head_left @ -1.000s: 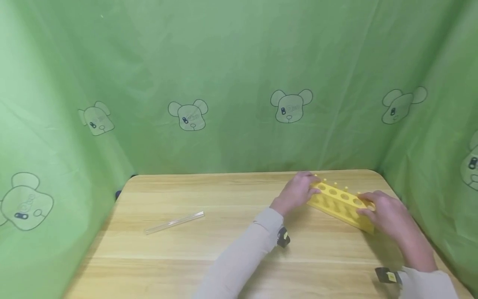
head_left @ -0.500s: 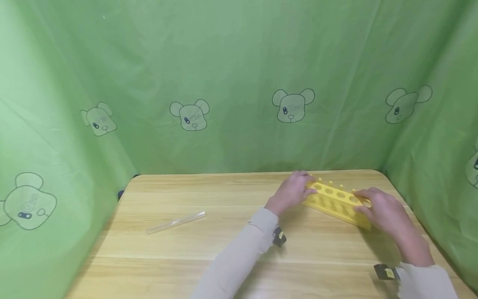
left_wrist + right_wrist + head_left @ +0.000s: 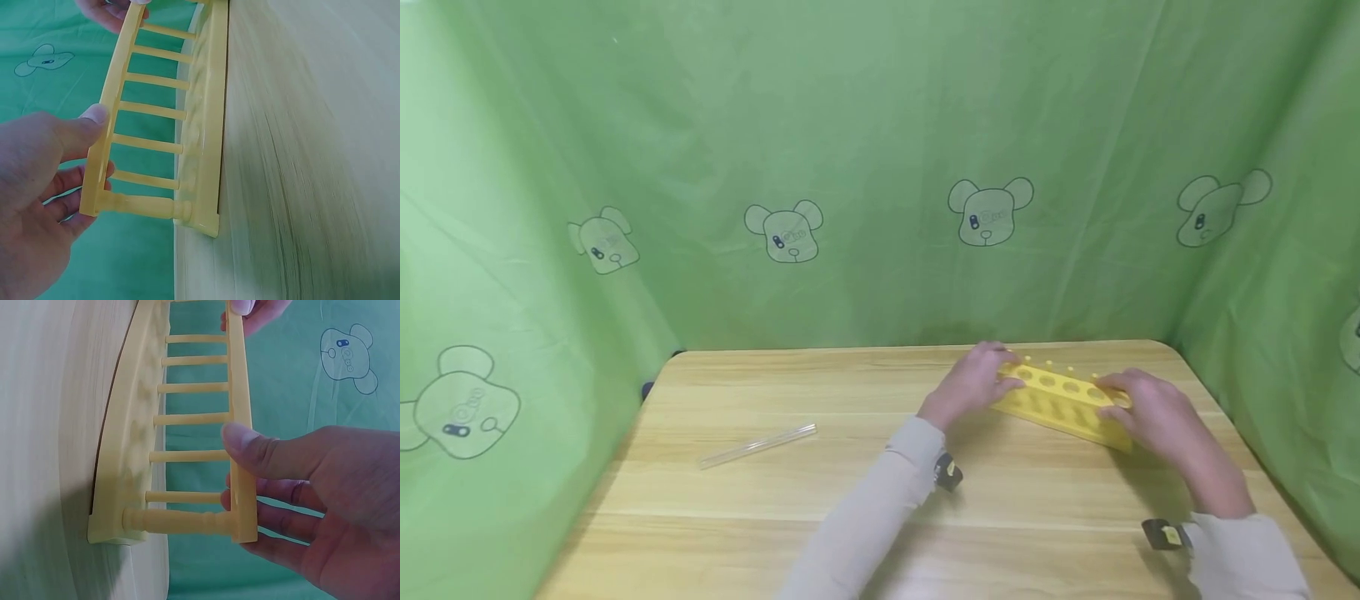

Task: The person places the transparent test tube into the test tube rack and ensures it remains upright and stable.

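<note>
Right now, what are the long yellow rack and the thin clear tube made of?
The long yellow rack: probably plastic, smooth, softly shiny, with moulded-looking posts. The thin clear tube: glass or clear plastic, glossy, see-through with bright streaks; I can't tell which.

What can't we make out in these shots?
Head: part of the yellow rack's left end, behind the left hand; part of its right end, behind the right hand.
Head: whether the clear tube's ends are open; too small.
Head: lettering on the mouse-face print; too faint.
Left wrist: most of the right hand; cut by the top edge.
</note>
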{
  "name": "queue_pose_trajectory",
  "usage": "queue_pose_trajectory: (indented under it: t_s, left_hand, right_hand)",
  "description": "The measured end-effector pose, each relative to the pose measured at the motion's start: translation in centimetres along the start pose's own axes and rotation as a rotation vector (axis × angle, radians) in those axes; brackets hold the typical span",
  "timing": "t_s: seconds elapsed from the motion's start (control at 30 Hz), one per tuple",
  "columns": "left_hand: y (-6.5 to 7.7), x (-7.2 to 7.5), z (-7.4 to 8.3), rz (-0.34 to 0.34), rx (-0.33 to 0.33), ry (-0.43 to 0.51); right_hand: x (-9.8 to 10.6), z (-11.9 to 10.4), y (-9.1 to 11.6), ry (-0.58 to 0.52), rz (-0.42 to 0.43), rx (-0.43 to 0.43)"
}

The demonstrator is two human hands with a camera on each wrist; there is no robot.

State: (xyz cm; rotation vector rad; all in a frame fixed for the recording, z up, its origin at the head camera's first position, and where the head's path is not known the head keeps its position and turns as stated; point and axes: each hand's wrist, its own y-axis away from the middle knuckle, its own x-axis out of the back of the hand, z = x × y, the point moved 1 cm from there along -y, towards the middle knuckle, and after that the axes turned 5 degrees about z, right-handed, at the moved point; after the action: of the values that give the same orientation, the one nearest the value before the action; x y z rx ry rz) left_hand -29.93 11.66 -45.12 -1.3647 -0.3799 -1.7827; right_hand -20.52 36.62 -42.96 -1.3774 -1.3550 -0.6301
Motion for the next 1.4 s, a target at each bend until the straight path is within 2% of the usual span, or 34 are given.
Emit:
queue_pose_trajectory:
  t_s: [0.17,0.57,0.87,1.4]
  left_hand:
    - [0.5,0.0,-0.6,0.008,0.013,0.006]
    - [1.9,0.4,-1.6,0.069,0.029,0.015]
    - [2.7,0.9,-2.7,0.112,0.006,0.003]
    - [3.9,1.6,-3.7,0.142,0.034,0.013]
  right_hand:
    - [-0.2,-0.3,-0.4,-0.003,-0.027,0.001]
    - [-0.9,-1.1,-1.6,-0.038,-0.029,0.038]
    - [-1.5,-1.6,-2.3,-0.070,-0.030,0.064]
    - [-1.8,-3.3,-3.1,-0.092,-0.059,0.045]
